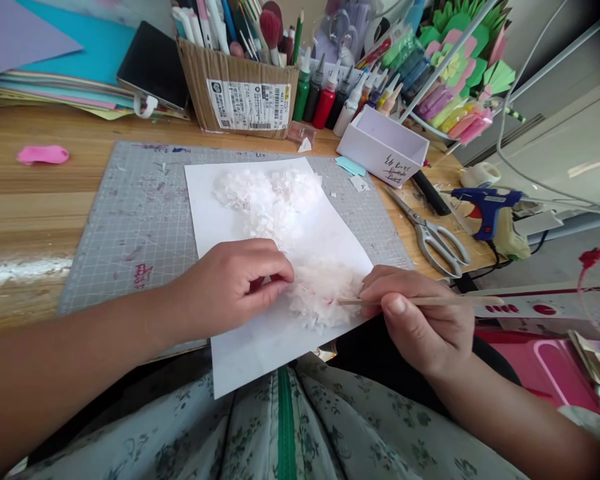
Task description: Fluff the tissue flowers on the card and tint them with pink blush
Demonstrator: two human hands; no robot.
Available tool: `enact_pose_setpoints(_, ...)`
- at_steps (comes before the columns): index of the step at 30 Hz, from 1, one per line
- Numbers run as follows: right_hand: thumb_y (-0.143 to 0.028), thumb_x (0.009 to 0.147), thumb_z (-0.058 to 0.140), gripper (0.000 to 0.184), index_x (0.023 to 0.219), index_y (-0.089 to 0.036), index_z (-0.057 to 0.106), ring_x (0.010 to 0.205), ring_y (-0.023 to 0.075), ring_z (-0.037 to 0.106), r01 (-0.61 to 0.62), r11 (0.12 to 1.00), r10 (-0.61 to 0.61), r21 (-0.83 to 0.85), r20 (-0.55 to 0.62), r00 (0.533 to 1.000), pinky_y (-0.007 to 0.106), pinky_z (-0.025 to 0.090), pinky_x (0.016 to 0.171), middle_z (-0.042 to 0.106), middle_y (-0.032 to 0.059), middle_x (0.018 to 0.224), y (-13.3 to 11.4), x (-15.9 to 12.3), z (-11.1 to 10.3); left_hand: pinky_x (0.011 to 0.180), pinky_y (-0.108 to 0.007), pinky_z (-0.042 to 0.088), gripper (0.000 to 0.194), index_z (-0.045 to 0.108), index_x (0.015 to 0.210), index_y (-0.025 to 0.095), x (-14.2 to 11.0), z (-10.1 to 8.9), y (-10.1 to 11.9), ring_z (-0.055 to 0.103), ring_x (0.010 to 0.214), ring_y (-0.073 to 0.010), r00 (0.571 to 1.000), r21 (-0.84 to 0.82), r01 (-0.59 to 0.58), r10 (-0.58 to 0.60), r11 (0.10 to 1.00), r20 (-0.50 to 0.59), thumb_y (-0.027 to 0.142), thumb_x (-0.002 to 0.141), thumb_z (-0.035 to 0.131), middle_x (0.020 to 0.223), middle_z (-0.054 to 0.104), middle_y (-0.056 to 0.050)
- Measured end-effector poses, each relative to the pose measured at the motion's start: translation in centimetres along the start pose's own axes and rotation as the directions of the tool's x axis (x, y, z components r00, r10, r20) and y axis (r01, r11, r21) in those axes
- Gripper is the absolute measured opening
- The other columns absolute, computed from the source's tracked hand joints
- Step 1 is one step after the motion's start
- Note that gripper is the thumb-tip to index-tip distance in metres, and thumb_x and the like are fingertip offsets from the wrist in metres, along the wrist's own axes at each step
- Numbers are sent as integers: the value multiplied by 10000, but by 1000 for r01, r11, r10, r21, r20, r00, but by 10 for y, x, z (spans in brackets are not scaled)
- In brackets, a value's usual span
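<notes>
Fluffy white ruffled paper pieces (pixel 275 200) form a cluster on the upper part of a white paper sheet (pixel 250 357). A separate pale ruffled puff (pixel 323 297) lies lower on the sheet, between my hands. My right hand (pixel 420 317) grips a thin wooden stick (pixel 445 301), its tip touching the puff's right side. At the puff's left edge, my left hand (pixel 245 283) has thumb and fingertips pinched together. Whatever is between those fingertips is too small or hidden to make out.
Under the sheet lies a grey cutting mat (pixel 130 213). Scissors (pixel 433 237) and a blue glue gun (pixel 487 207) rest at right. Behind stand a cardboard box (pixel 240 93) of pens and brushes, paint bottles (pixel 325 100) and a white box (pixel 383 147). A pink object (pixel 43 155) sits left.
</notes>
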State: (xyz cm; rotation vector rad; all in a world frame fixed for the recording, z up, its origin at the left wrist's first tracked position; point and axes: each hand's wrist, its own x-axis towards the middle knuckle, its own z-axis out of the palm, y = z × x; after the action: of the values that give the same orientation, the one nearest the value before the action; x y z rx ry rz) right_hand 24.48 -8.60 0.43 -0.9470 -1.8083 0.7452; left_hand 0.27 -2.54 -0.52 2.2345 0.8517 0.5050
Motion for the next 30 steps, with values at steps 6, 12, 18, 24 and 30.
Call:
enact_pose_setpoints(6,-146,874,508,130,860,-158,637,569,136,549,74,994,-62,-80,142,988,269,438,528,605,31,639,3,5,5,682,-231,403,121,616,954,201,-4,2,-4,564,777,-136,979,59,-152,142,987,148,216,862,538,882,619,-26)
enact_pose_setpoints(12,-180,877,535,104,825,-144,619,532,119,508,180,961,-106,-212,320,942,250,386,500,576,22,608,2,13,3,622,-272,375,281,590,1128,281,-6,6,-1,547,746,-162,931,367,-316,212,875,296,266,847,605,902,585,-17)
enact_pose_setpoints(18,-161,849,545,113,904,-170,643,559,143,561,141,989,-134,-34,165,977,298,466,536,610,22,630,-1,9,-8,674,-287,405,308,582,1164,303,-8,11,-1,573,795,-174,939,410,-287,171,866,298,269,858,589,954,596,-23)
enact_pose_setpoints(24,-212,852,561,113,875,-202,672,560,164,571,76,997,-75,-5,81,994,333,475,541,613,28,618,3,-3,-9,674,-286,396,282,579,1182,276,-9,10,-1,571,782,-165,941,344,-295,208,892,268,269,911,502,935,615,-21)
enact_pose_setpoints(30,-290,851,530,190,748,-216,672,436,151,503,21,971,50,238,-287,957,334,450,480,486,-14,454,5,3,-13,660,-308,400,401,517,1281,325,-9,15,3,562,728,-171,928,379,-337,235,862,290,276,884,540,909,603,-14)
